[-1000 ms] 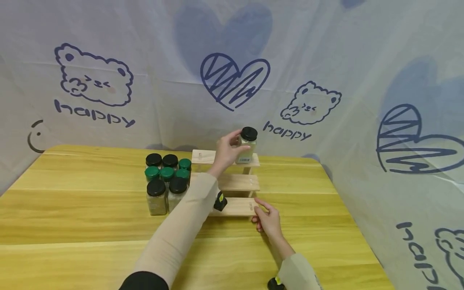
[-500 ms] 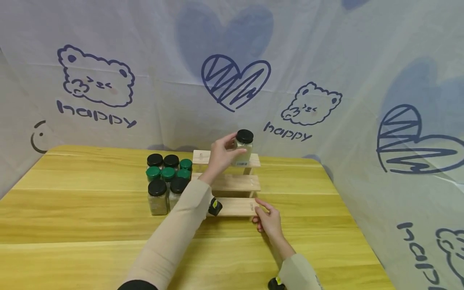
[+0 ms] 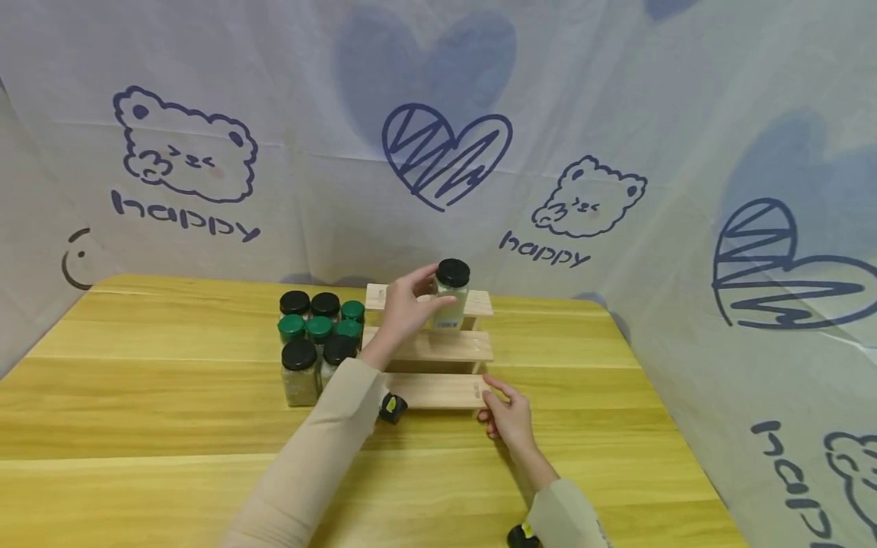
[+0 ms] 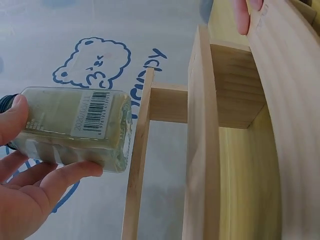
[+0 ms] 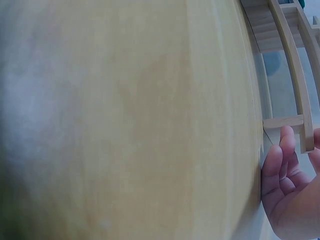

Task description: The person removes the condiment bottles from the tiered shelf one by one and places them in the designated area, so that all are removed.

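Note:
My left hand (image 3: 409, 306) grips a square glass spice jar (image 3: 448, 304) with a black lid and pale contents, thumb on one side and fingers on the other. In the left wrist view, a barcode label shows on the jar (image 4: 75, 127), and its base is apart from the wooden boards. Behind and below it stands a three-tier wooden rack (image 3: 438, 390); the jar overlaps the top and middle tiers in the head view. My right hand (image 3: 508, 417) holds the right end of the rack's lowest tier between thumb and fingers, seen also in the right wrist view.
Left of the rack, several jars stand close together, some with black lids (image 3: 299, 355) and some with green lids (image 3: 319, 329). They rest on a wood-grain table (image 3: 171, 426). A printed cloth (image 3: 329, 190) hangs behind and on the right.
My left hand has brought the jar down, leftward and nearer, from over the top tier to before it. The right hand keeps its hold on the lowest tier.

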Available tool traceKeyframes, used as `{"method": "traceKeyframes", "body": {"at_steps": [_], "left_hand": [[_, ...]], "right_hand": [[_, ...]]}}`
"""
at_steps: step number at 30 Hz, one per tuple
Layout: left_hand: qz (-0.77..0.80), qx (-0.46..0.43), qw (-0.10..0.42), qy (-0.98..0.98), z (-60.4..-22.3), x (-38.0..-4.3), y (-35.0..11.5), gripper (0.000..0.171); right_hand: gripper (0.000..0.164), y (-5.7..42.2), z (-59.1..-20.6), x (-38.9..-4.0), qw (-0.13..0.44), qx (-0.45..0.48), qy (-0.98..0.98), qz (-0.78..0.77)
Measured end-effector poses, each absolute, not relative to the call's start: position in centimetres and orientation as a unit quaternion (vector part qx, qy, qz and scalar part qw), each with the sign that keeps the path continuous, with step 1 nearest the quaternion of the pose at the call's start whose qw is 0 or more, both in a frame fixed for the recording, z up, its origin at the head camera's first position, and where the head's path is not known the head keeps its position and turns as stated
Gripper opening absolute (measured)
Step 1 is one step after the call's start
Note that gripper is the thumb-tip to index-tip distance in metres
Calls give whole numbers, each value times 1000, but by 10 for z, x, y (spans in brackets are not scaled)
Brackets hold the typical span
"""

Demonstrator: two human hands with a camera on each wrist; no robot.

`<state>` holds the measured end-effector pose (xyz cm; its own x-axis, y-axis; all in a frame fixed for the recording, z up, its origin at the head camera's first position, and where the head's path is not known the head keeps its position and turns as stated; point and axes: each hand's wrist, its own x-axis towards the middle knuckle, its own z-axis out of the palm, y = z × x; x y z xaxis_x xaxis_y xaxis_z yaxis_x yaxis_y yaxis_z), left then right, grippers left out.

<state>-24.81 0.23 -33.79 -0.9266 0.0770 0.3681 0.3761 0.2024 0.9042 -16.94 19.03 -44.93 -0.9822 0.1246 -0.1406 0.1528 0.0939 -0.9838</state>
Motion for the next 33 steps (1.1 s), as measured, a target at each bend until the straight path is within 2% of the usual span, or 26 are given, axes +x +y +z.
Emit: {"method": "traceKeyframes", "body": {"at_steps": [13, 33], "left_hand": [[-627, -155, 114, -755, -348, -228, -7, 54], [-652, -141, 117, -736, -358, -203, -27, 53]], "right_hand": [[33, 189, -459, -173, -13, 100, 756, -647], [35, 188, -458, -173, -11, 107, 756, -646]]}}
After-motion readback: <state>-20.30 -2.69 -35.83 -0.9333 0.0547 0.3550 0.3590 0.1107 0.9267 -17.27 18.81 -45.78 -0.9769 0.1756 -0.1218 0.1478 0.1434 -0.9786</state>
